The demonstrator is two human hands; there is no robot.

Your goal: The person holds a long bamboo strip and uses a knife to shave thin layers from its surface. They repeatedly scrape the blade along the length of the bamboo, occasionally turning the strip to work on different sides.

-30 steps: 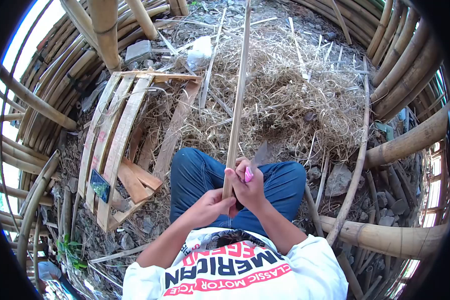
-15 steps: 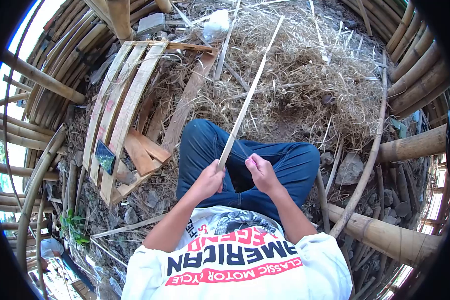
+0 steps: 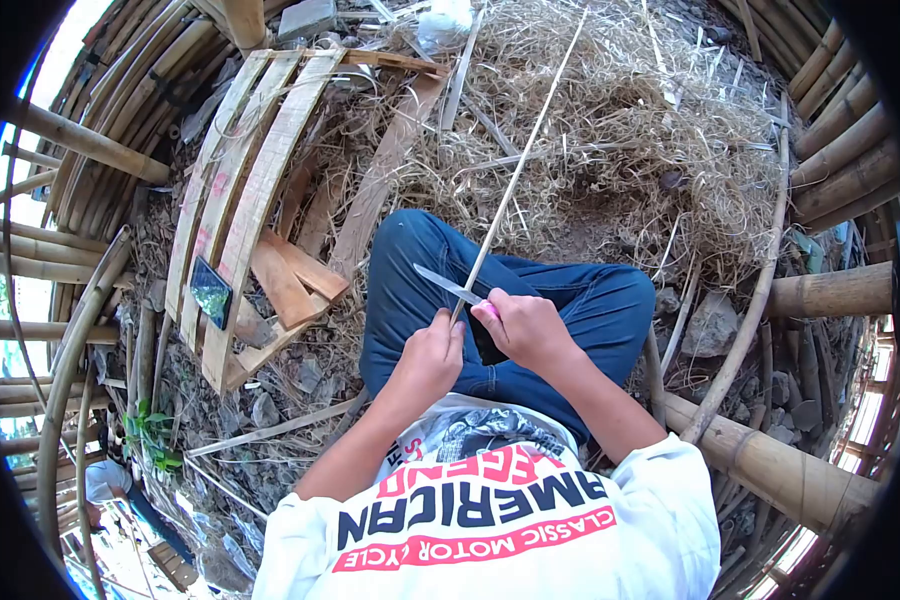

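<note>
1. The left hand (image 3: 430, 352) is closed, its thumb and fingers pinching the thin pale strip (image 3: 518, 168) near its lower end; how the fingers wrap beneath is hidden.

2. The right hand (image 3: 518, 324) is wrapped round the pink handle (image 3: 487, 311) of the knife (image 3: 440, 283), close beside the left hand (only a bit of pink peeks out).

3. With a clock face centred on the hands, the strip runs from the left hand toward 1 o'clock, over the jeans (image 3: 410, 262) and on above the heap of shavings (image 3: 595, 140). The blade points to 10 o'clock and crosses the strip just above the left hand; I cannot tell exactly how the two meet.

4. Both hands are over the lap, between the bent knees, with the white printed shirt (image 3: 530, 560) at 6 o'clock.

5. At 10 o'clock lies a slatted wooden frame (image 3: 270, 170). A dark, glossy phone-like slab (image 3: 211, 291) rests on its slats, at about 9 o'clock, beside short reddish boards (image 3: 285, 285).

6. A whitish plastic bag (image 3: 444, 24) is at 12 o'clock, past the near shavings. A grey stone (image 3: 712, 326) sits at 3 o'clock, a thick bamboo pole (image 3: 790, 462) reaches in at 4, and a small green plant (image 3: 152, 438) grows between 8 and 9.
</note>
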